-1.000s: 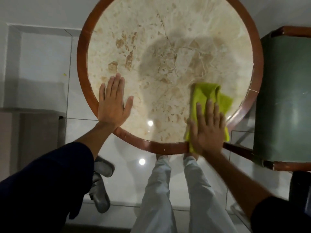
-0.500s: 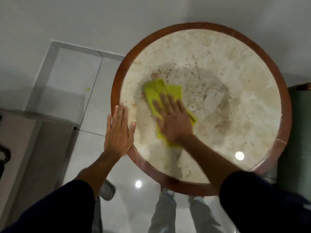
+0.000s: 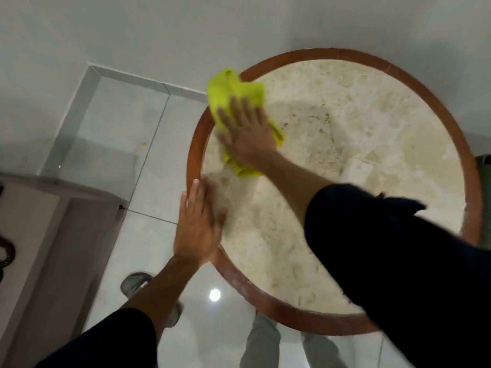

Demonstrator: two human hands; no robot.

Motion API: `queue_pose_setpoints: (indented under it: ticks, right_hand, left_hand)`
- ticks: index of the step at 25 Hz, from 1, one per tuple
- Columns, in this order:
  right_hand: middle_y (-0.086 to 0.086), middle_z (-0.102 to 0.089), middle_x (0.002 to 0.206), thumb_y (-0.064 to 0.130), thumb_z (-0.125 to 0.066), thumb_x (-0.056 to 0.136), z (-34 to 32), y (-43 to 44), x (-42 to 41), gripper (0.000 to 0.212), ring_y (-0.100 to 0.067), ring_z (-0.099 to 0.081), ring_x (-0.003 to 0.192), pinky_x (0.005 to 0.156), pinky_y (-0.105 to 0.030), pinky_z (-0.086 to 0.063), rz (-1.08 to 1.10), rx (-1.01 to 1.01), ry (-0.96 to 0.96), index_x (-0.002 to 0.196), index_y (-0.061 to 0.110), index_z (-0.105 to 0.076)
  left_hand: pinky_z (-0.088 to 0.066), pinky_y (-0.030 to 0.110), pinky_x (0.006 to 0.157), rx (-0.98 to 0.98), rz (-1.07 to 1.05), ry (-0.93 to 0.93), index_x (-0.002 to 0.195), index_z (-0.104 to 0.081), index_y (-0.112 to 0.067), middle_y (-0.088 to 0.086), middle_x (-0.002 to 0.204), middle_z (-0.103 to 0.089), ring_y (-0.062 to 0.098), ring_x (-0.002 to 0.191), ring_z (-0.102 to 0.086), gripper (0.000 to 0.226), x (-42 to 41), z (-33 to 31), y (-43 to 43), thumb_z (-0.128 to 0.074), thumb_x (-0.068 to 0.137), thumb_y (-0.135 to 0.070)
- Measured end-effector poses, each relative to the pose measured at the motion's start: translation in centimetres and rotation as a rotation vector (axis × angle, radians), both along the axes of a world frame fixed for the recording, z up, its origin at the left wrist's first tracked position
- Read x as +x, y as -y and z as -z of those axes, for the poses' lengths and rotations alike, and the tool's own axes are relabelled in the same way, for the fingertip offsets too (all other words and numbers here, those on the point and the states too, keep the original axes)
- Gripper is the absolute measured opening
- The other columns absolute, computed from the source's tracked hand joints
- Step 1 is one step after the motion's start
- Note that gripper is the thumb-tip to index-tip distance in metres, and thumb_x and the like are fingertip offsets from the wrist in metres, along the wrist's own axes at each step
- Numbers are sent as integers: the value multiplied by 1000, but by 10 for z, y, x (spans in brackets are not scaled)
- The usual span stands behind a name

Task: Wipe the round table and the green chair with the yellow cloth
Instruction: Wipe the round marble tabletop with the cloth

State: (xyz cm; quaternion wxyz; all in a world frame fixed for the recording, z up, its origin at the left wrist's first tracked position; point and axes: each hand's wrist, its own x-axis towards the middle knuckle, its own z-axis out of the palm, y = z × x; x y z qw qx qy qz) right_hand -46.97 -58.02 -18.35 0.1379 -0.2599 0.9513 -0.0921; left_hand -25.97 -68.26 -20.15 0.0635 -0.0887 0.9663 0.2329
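My right hand (image 3: pixel 248 136) has fingers spread flat on the crumpled yellow cloth (image 3: pixel 228 88) at the far-left wooden rim of the round marble tabletop (image 3: pixel 345 144). Left hand (image 3: pixel 198 224) lies flat, fingers together, on the near rim.

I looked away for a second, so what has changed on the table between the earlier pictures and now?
The right hand swept the cloth from the table's near right edge across to the far left, where it now overhangs the rim. Nothing was picked up or let go. The left hand stayed flat on the near left rim.
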Motion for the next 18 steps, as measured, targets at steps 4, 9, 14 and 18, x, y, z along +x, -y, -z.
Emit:
queue_pose_setpoints:
  ticks: [4,9,14,18]
  right_hand:
    - [-4,-17,165,51,-26,101,6,-48,86,55,-26,-13,153,123,-48,-10,-156,-69,-46,153,34,-26]
    - [-2,0,167,63,-6,99,2,-236,92,63,-22,3,153,124,-52,-3,601,62,-78,156,37,-7]
    - [-4,4,167,61,-9,100,2,-253,159,62,-27,5,153,123,-55,-3,790,82,-66,156,35,-2]
    - [-6,-12,166,57,-22,100,1,-172,210,62,-29,-5,153,122,-51,-12,56,-35,-60,156,31,-20]
  left_hand:
    - [-13,47,126,-181,47,-16,156,-18,-6,10,166,-12,23,155,-8,70,3,-2,-3,-20,101,-50]
    - [-16,49,125,-241,46,-2,156,-17,-6,11,166,-11,25,155,-9,68,3,-4,-7,-20,102,-46]
    - [-13,50,126,-253,24,-10,155,-19,-4,13,166,-14,27,155,-10,65,3,-3,-12,-21,103,-42]
    - [-17,50,122,-180,-84,-40,149,-36,-3,20,159,-30,35,149,-25,57,-8,-24,-37,-30,99,-29]
